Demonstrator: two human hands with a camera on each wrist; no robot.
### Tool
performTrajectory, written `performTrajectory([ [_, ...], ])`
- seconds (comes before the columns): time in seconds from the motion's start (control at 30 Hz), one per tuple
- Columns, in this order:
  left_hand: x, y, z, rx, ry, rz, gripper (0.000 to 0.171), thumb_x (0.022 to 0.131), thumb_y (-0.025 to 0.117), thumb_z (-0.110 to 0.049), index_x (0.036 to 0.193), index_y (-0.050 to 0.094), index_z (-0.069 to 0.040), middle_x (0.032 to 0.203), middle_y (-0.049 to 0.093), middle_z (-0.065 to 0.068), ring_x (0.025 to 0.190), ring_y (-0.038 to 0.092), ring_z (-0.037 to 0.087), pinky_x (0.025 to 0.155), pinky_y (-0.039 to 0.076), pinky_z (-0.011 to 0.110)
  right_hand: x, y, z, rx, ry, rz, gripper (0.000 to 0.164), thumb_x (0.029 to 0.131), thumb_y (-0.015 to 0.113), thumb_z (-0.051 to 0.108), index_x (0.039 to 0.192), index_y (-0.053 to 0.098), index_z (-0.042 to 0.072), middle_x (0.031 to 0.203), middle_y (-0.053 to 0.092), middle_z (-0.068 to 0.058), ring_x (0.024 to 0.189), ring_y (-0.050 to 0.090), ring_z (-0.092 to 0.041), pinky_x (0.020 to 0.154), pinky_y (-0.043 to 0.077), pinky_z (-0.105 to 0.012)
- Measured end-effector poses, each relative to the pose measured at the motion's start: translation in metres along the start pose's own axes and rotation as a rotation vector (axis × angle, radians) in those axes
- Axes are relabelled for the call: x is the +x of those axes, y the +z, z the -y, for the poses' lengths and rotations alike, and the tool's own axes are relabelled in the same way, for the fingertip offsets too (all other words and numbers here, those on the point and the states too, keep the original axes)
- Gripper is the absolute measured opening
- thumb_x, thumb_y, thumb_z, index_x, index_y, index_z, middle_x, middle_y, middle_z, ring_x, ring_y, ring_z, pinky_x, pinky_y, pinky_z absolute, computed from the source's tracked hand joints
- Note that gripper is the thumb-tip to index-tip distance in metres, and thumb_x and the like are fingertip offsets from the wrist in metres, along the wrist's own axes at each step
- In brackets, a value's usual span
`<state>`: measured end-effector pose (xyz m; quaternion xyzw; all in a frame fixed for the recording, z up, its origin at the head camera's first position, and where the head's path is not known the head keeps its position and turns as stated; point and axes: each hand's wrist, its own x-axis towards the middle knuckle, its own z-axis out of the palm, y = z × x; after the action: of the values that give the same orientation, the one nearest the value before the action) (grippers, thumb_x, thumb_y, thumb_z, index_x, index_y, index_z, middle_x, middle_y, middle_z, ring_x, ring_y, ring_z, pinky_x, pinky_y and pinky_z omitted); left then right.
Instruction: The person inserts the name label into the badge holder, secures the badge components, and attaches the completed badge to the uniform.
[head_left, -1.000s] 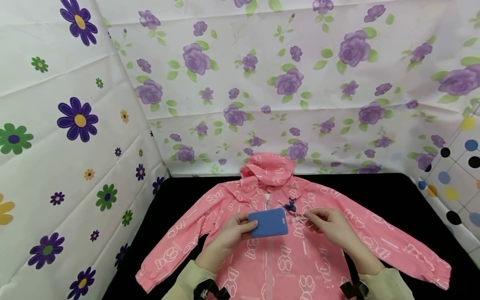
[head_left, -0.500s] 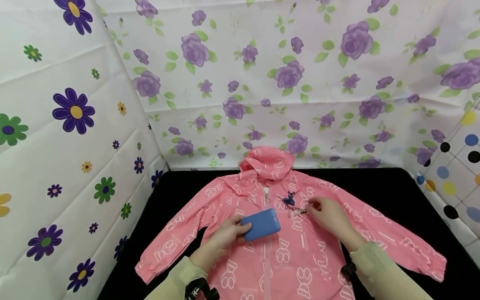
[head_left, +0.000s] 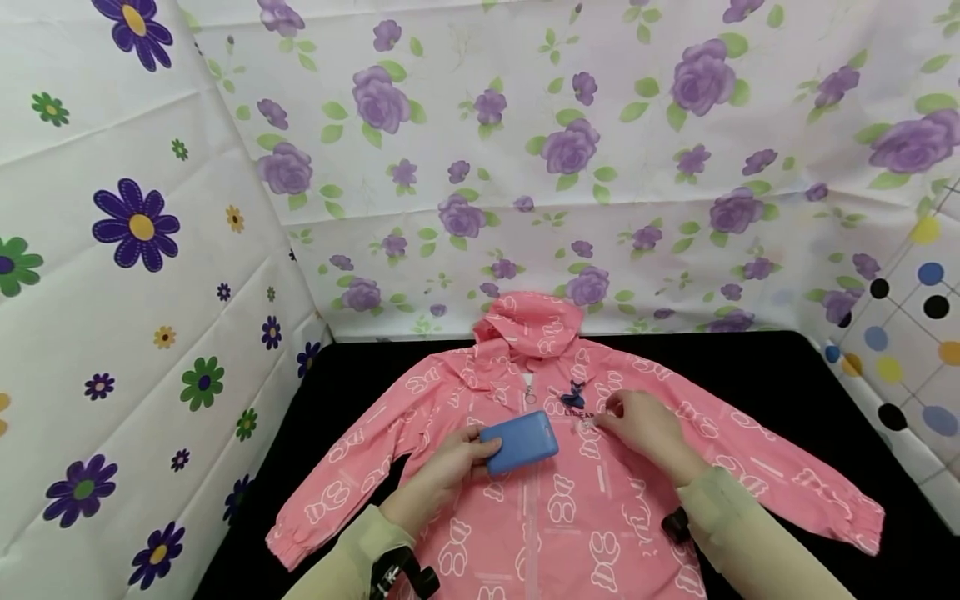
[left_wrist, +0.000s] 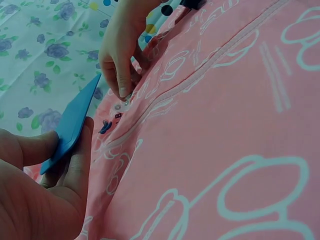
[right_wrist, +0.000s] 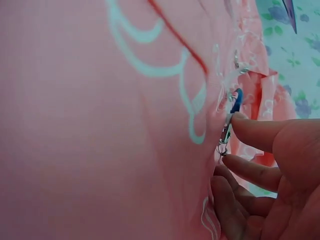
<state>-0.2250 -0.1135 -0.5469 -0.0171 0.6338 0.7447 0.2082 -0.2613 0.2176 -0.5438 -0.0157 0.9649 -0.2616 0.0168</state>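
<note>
Just above a white-patterned pink hooded jacket point(head_left: 551, 479), a person's left hand point(head_left: 448, 463) grips a flat, rectangular blue card holder point(head_left: 520, 442) while the right hand point(head_left: 645, 427) pinches a small silvery metal clip point(right_wrist: 226, 134) near the jacket's dark-blue animal figure point(head_left: 573, 395).

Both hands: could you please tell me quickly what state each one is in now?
Left hand: closed, holding the blue card holder.
Right hand: fingers pinching a small metal clip.

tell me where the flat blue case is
In the head view, the flat blue case is in the person's left hand, held over the pink jacket, appearing just below the zipper pull.
</note>
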Motion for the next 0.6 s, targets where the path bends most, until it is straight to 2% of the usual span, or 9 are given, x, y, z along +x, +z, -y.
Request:
performTrajectory([
  [0.13,0.004,0.001,0.001,-0.007,0.000,0.008,0.037,0.103,0.068,-0.005,0.132,0.054,0.013,0.109,0.068,0.012,0.086,0.074,0.016,0.077,0.064,0.030,0.002,0.001,-0.001,0.026,0.031,0.009,0.040,0.089,0.083,0.047,0.106,0.077,0.012,0.097,0.073,-0.003,0.083,0.066,-0.022,0.074,0.055,-0.046],
  [0.27,0.008,0.002,0.001,-0.027,-0.003,0.017,0.031,0.104,0.067,-0.005,0.128,0.055,0.011,0.105,0.069,0.010,0.084,0.074,0.015,0.075,0.064,0.028,0.003,0.000,0.000,0.052,0.055,0.025,0.033,0.088,0.084,0.046,0.093,0.076,0.015,0.088,0.070,0.001,0.075,0.062,-0.020,0.067,0.050,-0.040],
  [0.37,0.010,0.002,0.002,-0.046,-0.010,0.024,0.025,0.104,0.066,-0.004,0.124,0.056,0.009,0.103,0.068,0.010,0.083,0.074,0.014,0.075,0.064,0.028,0.003,0.000,0.002,0.055,0.072,0.039,0.032,0.087,0.083,0.047,0.090,0.074,0.016,0.085,0.068,0.001,0.073,0.059,-0.020,0.064,0.047,-0.038],
  [0.6,0.012,0.004,0.004,-0.064,-0.002,0.019,0.024,0.104,0.065,-0.003,0.123,0.056,0.009,0.104,0.067,0.011,0.088,0.074,0.017,0.076,0.064,0.030,0.003,0.000,0.006,0.035,0.093,0.050,0.044,0.089,0.080,0.055,0.072,0.063,0.018,0.069,0.057,0.002,0.066,0.051,-0.020,0.057,0.037,-0.037],
])
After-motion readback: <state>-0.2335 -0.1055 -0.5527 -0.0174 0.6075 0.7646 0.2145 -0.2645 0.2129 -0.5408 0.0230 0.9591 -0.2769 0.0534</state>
